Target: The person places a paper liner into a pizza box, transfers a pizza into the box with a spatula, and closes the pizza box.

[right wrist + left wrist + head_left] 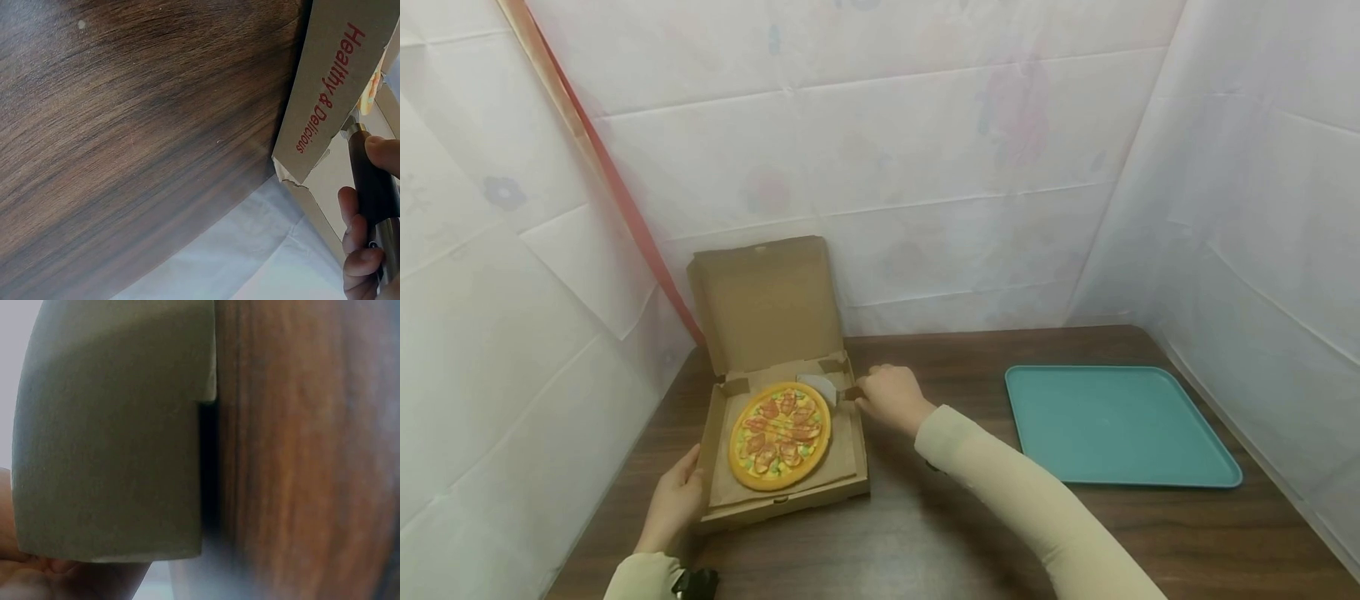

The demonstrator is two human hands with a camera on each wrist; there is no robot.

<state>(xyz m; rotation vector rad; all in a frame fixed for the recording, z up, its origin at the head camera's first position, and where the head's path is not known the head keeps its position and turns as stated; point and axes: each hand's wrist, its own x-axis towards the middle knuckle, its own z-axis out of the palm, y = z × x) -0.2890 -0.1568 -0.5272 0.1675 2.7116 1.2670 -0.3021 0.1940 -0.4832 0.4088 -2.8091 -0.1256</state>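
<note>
Gripping server (820,387), right hand (891,393); holding box (820,495), left hand (673,500); woodgrain table (902,525), white-draped walls (887,158).

On the worktop (895,533), the tray (1120,429) lies at three o'clock from the box (845,446); the box's lid (767,308) stands at twelve. Pizza (780,437) lies inside, the server (818,387) between one and two. Around the box, the left hand (673,504) is at eight, the right hand (892,396) at two.
</note>
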